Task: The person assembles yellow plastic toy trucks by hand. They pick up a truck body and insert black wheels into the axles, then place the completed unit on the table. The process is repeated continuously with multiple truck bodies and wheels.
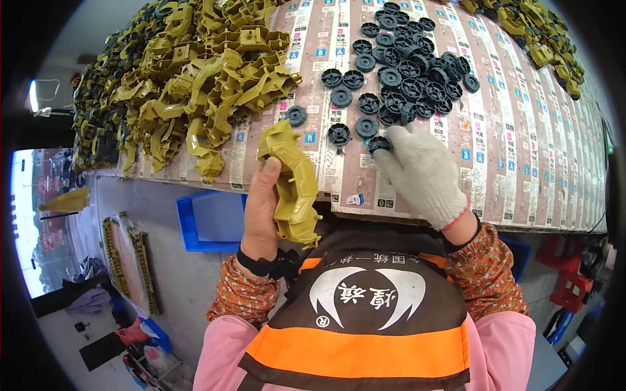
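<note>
My bare left hand (262, 205) is closed around an olive-yellow plastic toy vehicle body (301, 189), held upright just off the table's near edge. The part is hollow with moulded ridges and small pegs. My right hand (420, 171), in a white knitted glove, reaches over the table with its fingertips on a small dark toy wheel (379, 144) at the near side of the wheel pile. Part of that wheel is hidden under the glove. Behind it spreads a loose heap of dark spoked wheels (409, 70). One single wheel (295, 116) lies just beyond the vehicle body.
A big heap of olive-yellow vehicle bodies (189, 85) covers the table's left side. More parts, some fitted with dark wheels, lie at the far right (541, 39). Printed sheeting covers the table (521, 163). A blue bin (208, 221) sits below the edge at left, red containers (571, 287) at right.
</note>
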`<state>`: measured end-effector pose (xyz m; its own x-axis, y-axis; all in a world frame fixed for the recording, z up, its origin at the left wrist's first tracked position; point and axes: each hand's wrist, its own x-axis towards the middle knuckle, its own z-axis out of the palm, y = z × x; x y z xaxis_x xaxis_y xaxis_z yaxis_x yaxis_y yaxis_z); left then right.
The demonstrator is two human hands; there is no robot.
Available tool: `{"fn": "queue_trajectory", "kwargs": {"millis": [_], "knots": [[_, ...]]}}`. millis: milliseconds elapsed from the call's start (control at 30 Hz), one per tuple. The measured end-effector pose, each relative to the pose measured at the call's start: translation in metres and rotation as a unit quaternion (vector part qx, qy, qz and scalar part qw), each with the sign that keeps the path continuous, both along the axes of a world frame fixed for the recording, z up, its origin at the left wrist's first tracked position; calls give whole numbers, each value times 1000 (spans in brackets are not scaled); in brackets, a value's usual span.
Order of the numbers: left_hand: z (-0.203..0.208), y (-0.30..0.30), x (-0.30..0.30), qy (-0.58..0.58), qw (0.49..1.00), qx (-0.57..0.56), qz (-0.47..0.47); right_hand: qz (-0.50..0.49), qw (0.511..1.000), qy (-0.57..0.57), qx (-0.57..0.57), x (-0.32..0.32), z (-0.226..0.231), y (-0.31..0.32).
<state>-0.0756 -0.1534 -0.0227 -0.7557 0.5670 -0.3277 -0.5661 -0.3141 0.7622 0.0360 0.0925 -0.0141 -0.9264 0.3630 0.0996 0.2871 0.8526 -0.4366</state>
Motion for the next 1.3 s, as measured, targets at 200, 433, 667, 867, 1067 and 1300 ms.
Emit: {"fn": "queue_trajectory", "kwargs": {"millis": [200, 433, 667, 867, 1067, 1300], "knots": [[2, -6, 6, -30, 999, 5, -11, 27, 998, 49, -21, -7, -11, -6], [-5, 26, 22, -77, 992, 45, -92, -39, 923, 67, -377, 5, 3, -16], [6, 51, 32, -11, 993, 58, -105, -84, 880, 150, -443, 10, -1, -28], [-11, 58, 40, 143, 984, 3, -102, -56, 899, 175, -397, 17, 1, -34], [-13, 59, 43, 278, 947, -78, -138, -21, 934, 190, -301, 26, 1, -35], [-20, 50, 46, 286, 932, -68, -213, 27, 971, 113, -207, 34, 12, -32]]}}
